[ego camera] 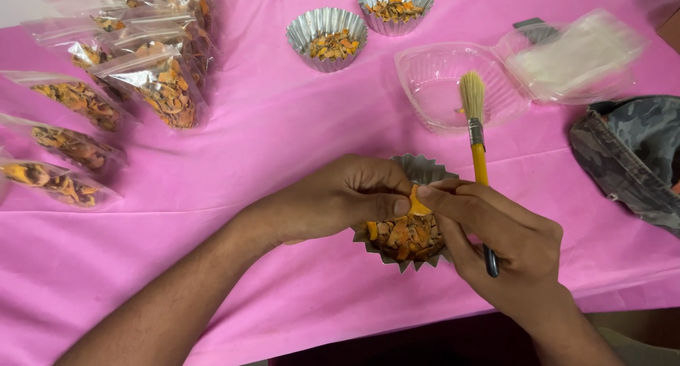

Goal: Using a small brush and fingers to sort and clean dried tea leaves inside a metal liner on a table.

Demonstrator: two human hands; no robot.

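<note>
Over a fluted foil cup (pixel 418 173) of orange dried pieces near the bench's (pixel 283 139) front edge, the left hand (pixel 340 196) and right hand (pixel 496 238) pinch 1 orange piece (pixel 418 206) between fingers clamped together. The right hand also grips a yellow-handled brush (pixel 476 132), bristles up. 2 filled foil cups (pixel 327 38) sit well beyond.
</note>
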